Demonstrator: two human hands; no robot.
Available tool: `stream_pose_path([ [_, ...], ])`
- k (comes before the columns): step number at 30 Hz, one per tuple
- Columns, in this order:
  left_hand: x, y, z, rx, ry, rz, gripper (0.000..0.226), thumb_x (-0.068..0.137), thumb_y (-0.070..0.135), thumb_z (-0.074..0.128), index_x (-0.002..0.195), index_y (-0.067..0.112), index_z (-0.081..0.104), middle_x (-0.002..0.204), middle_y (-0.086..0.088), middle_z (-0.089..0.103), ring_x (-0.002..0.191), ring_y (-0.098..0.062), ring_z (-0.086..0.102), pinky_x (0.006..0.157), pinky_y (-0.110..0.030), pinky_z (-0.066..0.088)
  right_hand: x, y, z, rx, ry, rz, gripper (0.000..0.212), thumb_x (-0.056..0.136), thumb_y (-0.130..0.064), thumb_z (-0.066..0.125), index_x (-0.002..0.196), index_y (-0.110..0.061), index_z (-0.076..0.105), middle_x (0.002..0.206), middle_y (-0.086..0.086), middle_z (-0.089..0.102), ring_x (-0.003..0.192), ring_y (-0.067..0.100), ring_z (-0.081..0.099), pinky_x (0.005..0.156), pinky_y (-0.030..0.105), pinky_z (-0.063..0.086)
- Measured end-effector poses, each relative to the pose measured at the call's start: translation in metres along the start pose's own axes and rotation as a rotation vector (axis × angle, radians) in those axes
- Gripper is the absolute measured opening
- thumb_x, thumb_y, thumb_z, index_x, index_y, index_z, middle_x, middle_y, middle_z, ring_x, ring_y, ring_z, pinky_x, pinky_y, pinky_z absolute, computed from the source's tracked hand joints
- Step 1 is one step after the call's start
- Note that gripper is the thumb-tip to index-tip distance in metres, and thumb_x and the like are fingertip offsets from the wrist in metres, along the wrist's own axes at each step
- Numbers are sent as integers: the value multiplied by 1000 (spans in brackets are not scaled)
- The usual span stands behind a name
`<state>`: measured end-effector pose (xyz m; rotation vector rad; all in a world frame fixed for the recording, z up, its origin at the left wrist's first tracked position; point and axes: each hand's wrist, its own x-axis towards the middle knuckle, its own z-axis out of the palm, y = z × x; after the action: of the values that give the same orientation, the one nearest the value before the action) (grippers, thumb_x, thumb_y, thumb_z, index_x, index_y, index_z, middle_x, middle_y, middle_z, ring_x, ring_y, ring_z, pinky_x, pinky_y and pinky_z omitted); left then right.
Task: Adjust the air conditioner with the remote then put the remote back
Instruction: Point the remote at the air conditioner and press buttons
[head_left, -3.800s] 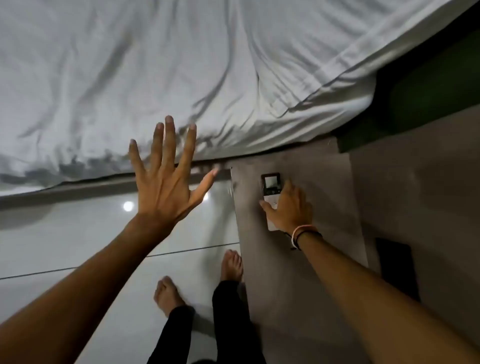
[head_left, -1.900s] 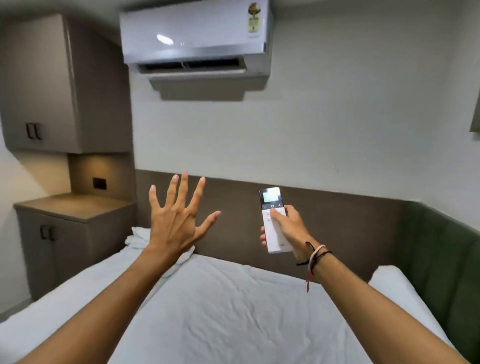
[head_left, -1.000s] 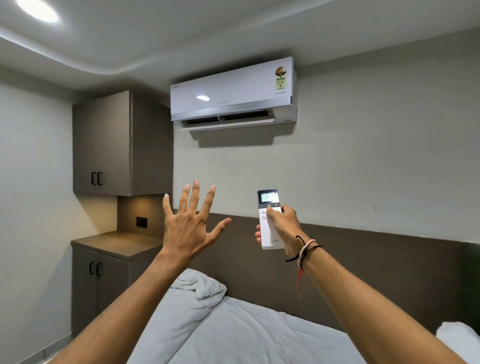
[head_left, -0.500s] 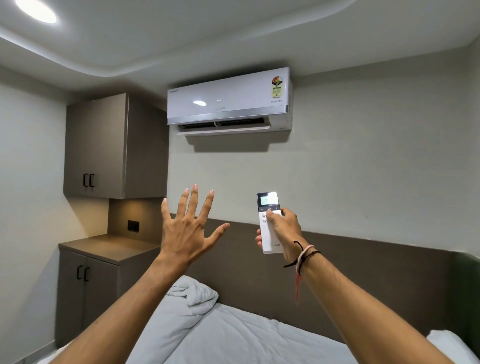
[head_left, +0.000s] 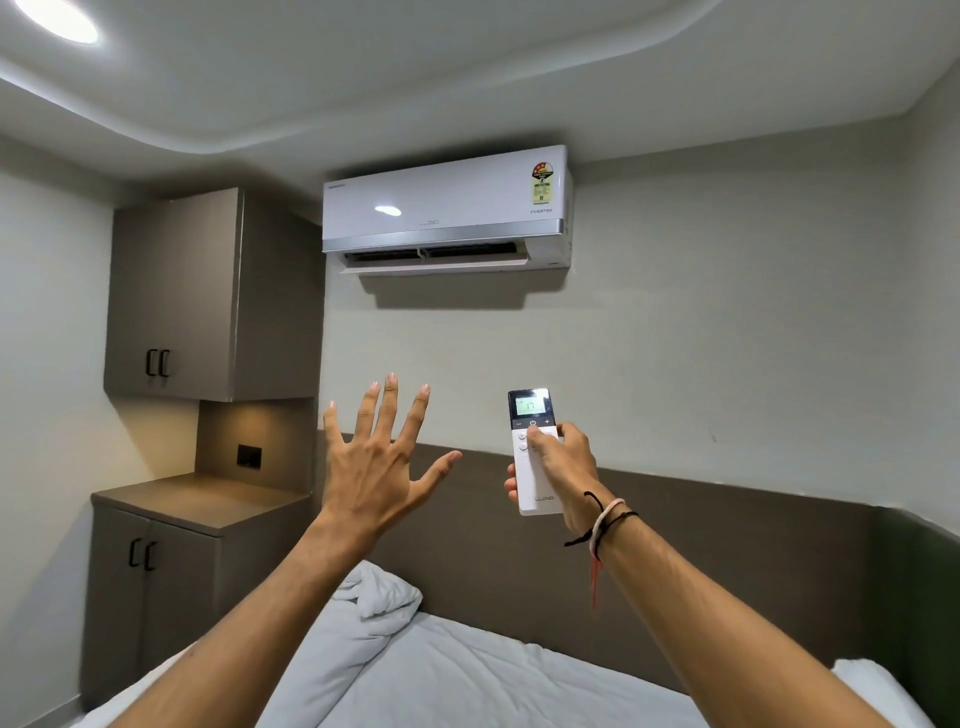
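Observation:
A white split air conditioner (head_left: 447, 208) hangs high on the wall ahead, its lower flap open. My right hand (head_left: 558, 465) holds a white remote (head_left: 535, 483) upright below it, the lit screen facing me and the thumb resting on the buttons under the screen. Strings and a band circle that wrist. My left hand (head_left: 379, 462) is raised to the left of the remote, palm away from me, fingers spread, holding nothing.
A bed with white sheets (head_left: 467, 675) and a bunched duvet lies below my arms against a brown headboard (head_left: 727, 545). At the left stand a low cabinet (head_left: 171, 571) and a wall cupboard (head_left: 208, 296). A green padded panel (head_left: 924, 597) lines the right wall.
The remote was lifted off a side surface by my right hand, and my view swung up from the floor to the air conditioner. In the last second my hands barely shifted.

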<state>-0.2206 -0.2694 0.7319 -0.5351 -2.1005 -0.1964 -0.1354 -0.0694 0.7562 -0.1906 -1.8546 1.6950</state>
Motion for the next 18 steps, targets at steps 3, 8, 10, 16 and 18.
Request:
stream_pose_path([
  [3, 0, 3, -2, -8, 5, 6, 97, 83, 84, 6, 163, 32, 19, 171, -15, 19, 156, -35, 25, 118, -73, 19, -1, 1, -2, -4, 7, -2, 21, 102, -26, 52, 113, -8, 51, 83, 25, 71, 51, 32, 67, 47, 34, 57],
  [8, -1, 6, 0, -14, 5, 9, 97, 82, 85, 4, 163, 32, 16, 172, -14, 17, 157, -34, 23, 119, -73, 18, -2, 4, -6, -8, 9, 1, 22, 102, -24, 53, 113, -6, 52, 84, 27, 71, 48, 31, 66, 45, 34, 57],
  [10, -1, 8, 0, -20, 5, 10, 97, 83, 84, 6, 163, 32, 19, 171, -15, 20, 156, -34, 25, 118, -73, 19, -2, 6, -8, -21, 23, -13, 22, 100, -23, 55, 112, -5, 54, 83, 28, 71, 48, 32, 66, 45, 33, 56],
  [16, 1, 10, 0, -19, 6, 20, 94, 85, 83, 12, 162, 31, 24, 169, -16, 25, 154, -36, 30, 116, -74, 22, -2, 10, -12, 18, 53, 3, 21, 100, -22, 55, 110, -4, 54, 78, 28, 70, 50, 34, 66, 48, 37, 58],
  [18, 1, 11, 0, -22, 8, 20, 94, 85, 83, 11, 162, 31, 23, 169, -16, 24, 154, -36, 30, 116, -74, 22, -2, 11, -14, 14, 57, 14, 21, 100, -23, 54, 110, -5, 53, 80, 28, 70, 51, 35, 67, 49, 37, 57],
])
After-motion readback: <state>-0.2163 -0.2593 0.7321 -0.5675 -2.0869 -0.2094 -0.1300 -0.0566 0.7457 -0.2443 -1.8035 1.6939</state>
